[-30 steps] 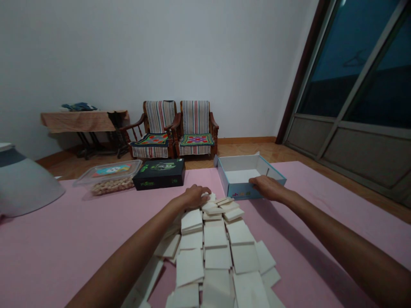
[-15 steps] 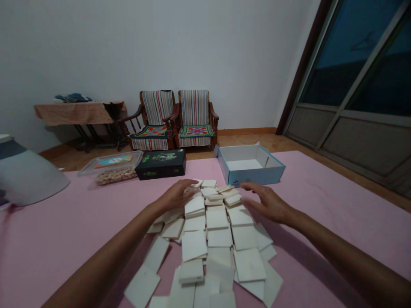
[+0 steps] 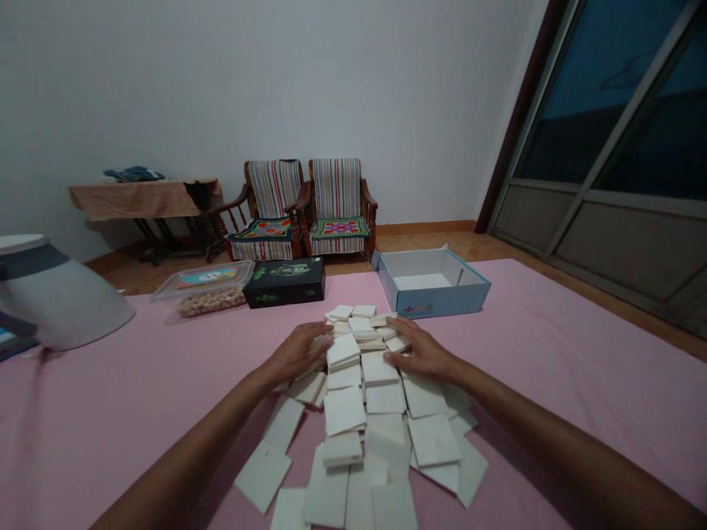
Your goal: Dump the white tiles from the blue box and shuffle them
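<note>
In the head view, the left hand point(image 3: 298, 350) and right hand point(image 3: 423, 352), both open, contact opposite sides of overlapping white tiles point(image 3: 345, 408) on the table point(image 3: 557, 346), with the blue box point(image 3: 445, 300) near the far right corner.

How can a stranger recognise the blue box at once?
Start at the pink cloth in front of the two chairs. Near its far edge, beyond the white tiles, stands the blue box. Unlike the closed black box to its left, it is open, showing a white inside.
</note>
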